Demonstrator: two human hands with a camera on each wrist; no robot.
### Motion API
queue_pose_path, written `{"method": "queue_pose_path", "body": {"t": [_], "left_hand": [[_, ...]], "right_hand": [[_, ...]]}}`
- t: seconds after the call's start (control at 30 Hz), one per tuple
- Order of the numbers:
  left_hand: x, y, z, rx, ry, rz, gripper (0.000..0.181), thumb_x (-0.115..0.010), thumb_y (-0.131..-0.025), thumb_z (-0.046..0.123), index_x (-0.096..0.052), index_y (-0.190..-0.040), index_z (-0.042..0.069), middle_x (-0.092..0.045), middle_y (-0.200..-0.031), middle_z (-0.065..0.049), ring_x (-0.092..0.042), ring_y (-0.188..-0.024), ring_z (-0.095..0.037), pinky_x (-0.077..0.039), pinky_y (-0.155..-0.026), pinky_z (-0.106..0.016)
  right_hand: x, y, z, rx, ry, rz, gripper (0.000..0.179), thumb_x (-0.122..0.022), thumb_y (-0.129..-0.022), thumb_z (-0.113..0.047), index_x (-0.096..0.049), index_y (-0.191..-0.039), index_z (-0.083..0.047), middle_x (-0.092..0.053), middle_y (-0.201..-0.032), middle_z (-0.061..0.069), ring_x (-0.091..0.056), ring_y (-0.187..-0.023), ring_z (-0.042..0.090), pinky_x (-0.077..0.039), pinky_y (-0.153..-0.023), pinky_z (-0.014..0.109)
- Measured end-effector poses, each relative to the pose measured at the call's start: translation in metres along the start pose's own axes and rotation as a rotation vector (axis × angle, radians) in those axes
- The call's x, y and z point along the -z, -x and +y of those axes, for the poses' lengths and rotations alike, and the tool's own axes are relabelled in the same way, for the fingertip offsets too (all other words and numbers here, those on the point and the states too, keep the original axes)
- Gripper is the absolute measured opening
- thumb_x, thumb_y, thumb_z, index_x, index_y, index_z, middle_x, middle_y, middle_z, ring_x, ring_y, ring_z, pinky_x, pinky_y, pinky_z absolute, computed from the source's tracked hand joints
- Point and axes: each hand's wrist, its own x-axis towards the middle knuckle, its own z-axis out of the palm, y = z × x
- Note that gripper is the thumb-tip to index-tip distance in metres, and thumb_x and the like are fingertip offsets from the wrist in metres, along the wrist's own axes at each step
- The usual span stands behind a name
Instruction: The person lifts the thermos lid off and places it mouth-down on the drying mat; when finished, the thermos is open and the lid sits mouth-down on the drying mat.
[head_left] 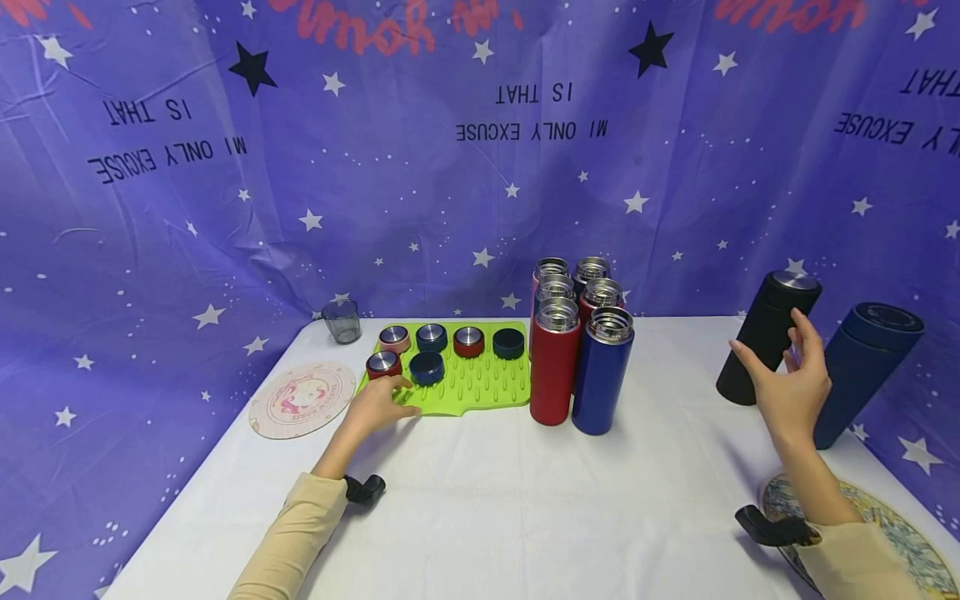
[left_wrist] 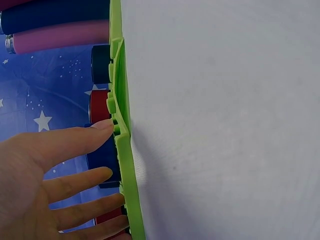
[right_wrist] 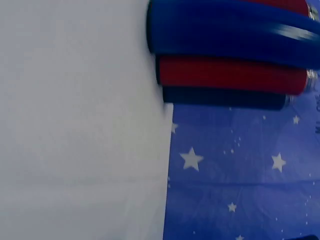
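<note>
My left hand (head_left: 377, 407) is at the front left corner of a green drying mat (head_left: 487, 385), fingers spread. Closest to it are a red lid (head_left: 383, 364) and a blue lid (head_left: 427, 368); in the left wrist view the thumb and index finger overlap the blue lid. More lids, pink (head_left: 393, 337), blue (head_left: 431, 337), red (head_left: 469, 342) and dark (head_left: 508, 343), sit along the back. On the right, my right hand (head_left: 795, 390) is held with parted fingers by a capped black bottle (head_left: 765, 333). Beside it stands a capped dark blue bottle (head_left: 862, 367).
Several lidless bottles, including a red one (head_left: 553, 375) and a blue one (head_left: 602, 383), stand grouped right of the mat. A small glass (head_left: 342, 322) and a round pink coaster (head_left: 302, 400) are at the left. A patterned round placemat (head_left: 896, 533) lies near right.
</note>
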Motion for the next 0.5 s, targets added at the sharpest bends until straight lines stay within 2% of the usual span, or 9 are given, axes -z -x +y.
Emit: {"method": "queue_pose_path", "body": {"t": [0.2, 0.33, 0.5], "left_hand": [[0.0, 0.0, 0.0, -0.003, 0.0, 0.001, 0.051, -0.081, -0.075, 0.028, -0.066, -0.117, 0.002, -0.066, -0.113, -0.017, -0.06, -0.106, -0.036, -0.048, -0.088, -0.051], [-0.001, 0.0, -0.001, -0.004, -0.002, 0.003, 0.052, -0.081, -0.075, 0.029, -0.067, -0.116, 0.002, -0.066, -0.113, -0.017, -0.061, -0.106, -0.036, -0.048, -0.088, -0.051], [-0.002, 0.0, -0.001, -0.016, -0.001, 0.005, 0.051, -0.082, -0.074, 0.029, -0.067, -0.115, 0.002, -0.066, -0.113, -0.018, -0.061, -0.104, -0.036, -0.049, -0.087, -0.051]], "right_hand": [[0.002, -0.019, 0.007, -0.025, 0.016, 0.05, 0.085, -0.084, -0.075, -0.018, -0.039, -0.147, -0.025, -0.042, -0.148, -0.002, -0.04, -0.134, 0.012, -0.032, -0.11, 0.028], [-0.002, -0.023, 0.013, -0.048, 0.016, 0.066, 0.091, -0.084, -0.075, -0.022, -0.032, -0.15, -0.028, -0.037, -0.151, -0.005, -0.036, -0.136, 0.01, -0.028, -0.112, 0.027], [-0.01, -0.026, 0.026, -0.044, 0.027, 0.089, 0.093, -0.084, -0.074, -0.021, -0.03, -0.15, -0.027, -0.036, -0.151, -0.007, -0.035, -0.136, 0.009, -0.026, -0.113, 0.027]]}}
